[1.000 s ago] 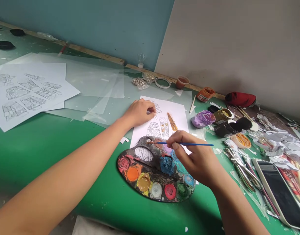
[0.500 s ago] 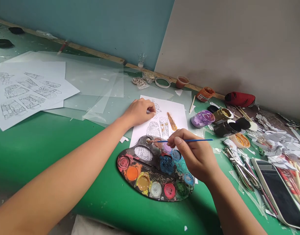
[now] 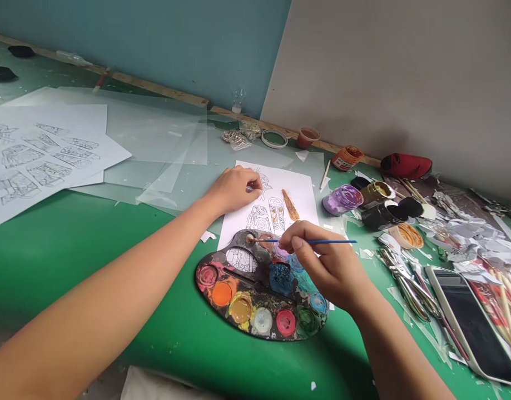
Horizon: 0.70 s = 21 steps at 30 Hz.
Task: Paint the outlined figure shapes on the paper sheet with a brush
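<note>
My right hand (image 3: 322, 266) pinches a thin blue paintbrush (image 3: 330, 241) held level, its tip resting in a well at the top of a dark oval paint palette (image 3: 238, 278) with several coloured wells. My left hand (image 3: 234, 189) lies curled, fingers together, on the upper left of a white sheet with printed line drawings (image 3: 301, 191), pressing it down. One long shape on the sheet is painted gold-brown (image 3: 289, 204). The palette overlaps the sheet's lower edge.
Open paint jars stand to the right: purple (image 3: 342, 200), gold (image 3: 376, 191), black (image 3: 378, 215), orange (image 3: 347, 158). Scissors (image 3: 405, 280), a phone (image 3: 474, 325), paper scraps and sticks crowd the far right. Printed sheets (image 3: 38, 158) and clear plastic sheets (image 3: 163, 144) lie left. Tape roll (image 3: 274, 139) sits by the wall.
The brush tip stays at the same palette well while my right hand shifts slightly left. The view has drifted a little, and my left hand keeps its place on the sheet.
</note>
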Each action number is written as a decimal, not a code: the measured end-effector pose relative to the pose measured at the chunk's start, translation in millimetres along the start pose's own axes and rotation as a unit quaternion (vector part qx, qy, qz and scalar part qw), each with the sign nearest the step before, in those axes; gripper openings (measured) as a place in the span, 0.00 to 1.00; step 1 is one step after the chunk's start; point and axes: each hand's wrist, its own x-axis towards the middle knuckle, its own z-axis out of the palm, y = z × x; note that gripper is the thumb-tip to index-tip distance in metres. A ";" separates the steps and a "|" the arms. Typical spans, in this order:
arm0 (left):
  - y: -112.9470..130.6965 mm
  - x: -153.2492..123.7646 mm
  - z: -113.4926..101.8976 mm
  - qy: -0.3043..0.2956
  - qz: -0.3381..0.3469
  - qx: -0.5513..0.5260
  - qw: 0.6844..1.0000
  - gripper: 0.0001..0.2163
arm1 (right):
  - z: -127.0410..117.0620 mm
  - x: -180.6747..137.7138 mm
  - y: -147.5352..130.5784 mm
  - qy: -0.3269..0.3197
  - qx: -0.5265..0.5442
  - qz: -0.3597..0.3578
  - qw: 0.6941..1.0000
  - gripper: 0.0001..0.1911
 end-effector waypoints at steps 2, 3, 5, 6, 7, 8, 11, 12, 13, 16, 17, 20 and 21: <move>0.0 -0.2 -0.3 0.000 0.001 0.000 1.000 0.05 | -1.3 0.2 1.4 0.004 0.023 -0.013 1.000 0.11; -0.3 -0.3 -0.3 0.000 0.003 0.000 1.000 0.05 | -1.9 0.6 1.9 0.005 0.036 -0.019 0.999 0.11; -1.1 -0.5 -0.2 0.002 0.008 0.000 1.000 0.05 | -3.0 1.8 2.4 0.010 0.062 -0.028 0.998 0.12; -1.4 -0.5 0.0 0.003 0.010 0.000 1.000 0.05 | -3.3 2.4 2.6 0.013 0.074 -0.031 0.997 0.13; -1.7 -0.5 0.2 0.003 0.011 0.000 1.000 0.05 | -3.3 3.0 2.9 0.015 0.082 -0.031 0.996 0.14; -1.8 -0.5 0.4 0.003 0.011 0.001 1.000 0.05 | -3.1 3.5 3.3 0.019 0.088 -0.027 0.996 0.15; -1.4 -0.4 0.7 0.005 0.009 0.003 1.000 0.05 | -1.9 4.4 5.8 0.032 0.087 0.006 0.996 0.15; -1.1 -0.4 0.8 0.004 0.008 0.003 1.000 0.05 | -1.6 4.5 6.9 0.035 0.084 0.020 0.996 0.13; -0.9 -0.4 0.8 0.003 0.008 0.002 1.000 0.05 | -1.3 4.5 8.0 0.036 0.082 0.033 0.995 0.12; -0.9 -0.4 0.8 0.000 0.011 -0.001 1.000 0.05 | -1.2 4.7 10.4 0.032 0.089 0.056 0.994 0.09; -1.1 -0.3 0.9 0.000 0.011 -0.002 1.000 0.05 | -1.2 4.9 10.8 0.030 0.096 0.058 0.993 0.08; -1.6 -0.3 0.8 0.003 0.011 0.000 1.000 0.05 | -1.5 6.0 10.7 0.032 0.136 0.055 0.989 0.08; -1.6 -0.4 0.6 0.003 0.010 0.001 1.000 0.05 | -1.7 6.4 10.4 0.040 0.151 0.051 0.986 0.08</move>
